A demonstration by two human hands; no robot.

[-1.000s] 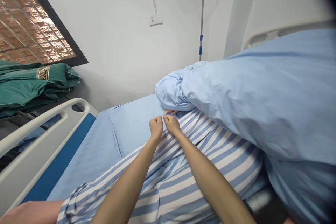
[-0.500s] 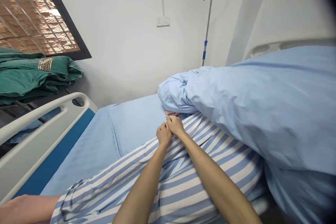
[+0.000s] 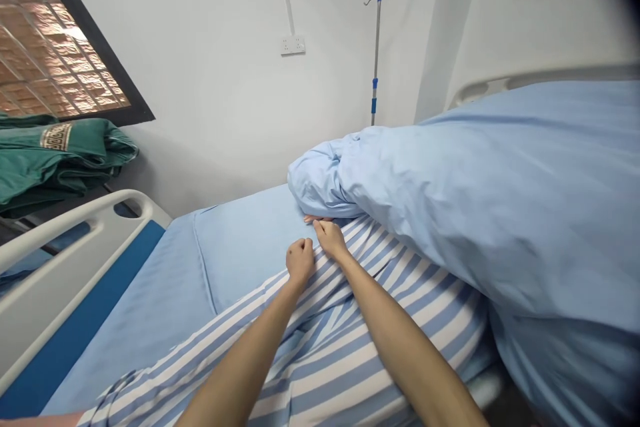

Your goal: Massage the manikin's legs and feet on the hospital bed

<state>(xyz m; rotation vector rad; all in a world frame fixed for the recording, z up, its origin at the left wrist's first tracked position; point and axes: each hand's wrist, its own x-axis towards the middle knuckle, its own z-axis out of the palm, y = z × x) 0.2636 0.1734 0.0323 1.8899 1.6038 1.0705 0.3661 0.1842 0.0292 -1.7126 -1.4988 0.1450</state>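
Observation:
Blue-and-white striped trousers (image 3: 345,360) cover the legs of a figure lying on its side or back across the bed; I cannot tell which. My left hand (image 3: 300,259) is closed in a fist on the far edge of the trousers, at the upper thigh. Just right of it and slightly higher, my right hand (image 3: 330,238) is closed on the trousers near the waist. A small gap separates the two fists. Fingers of the lying figure (image 3: 317,218) show just beyond my right hand, under a light blue quilt (image 3: 425,187) that hides the upper body.
A light blue sheet (image 3: 245,233) covers the mattress. At the left stands the bed's end board (image 3: 115,240). Green folded cloth (image 3: 75,153) lies beyond it, under a barred window (image 3: 55,40). An IV pole (image 3: 377,47) stands behind the bed by the wall.
My left hand has moved a little left, away from my right hand; the two were touching before. The whole view has shifted slightly to the right.

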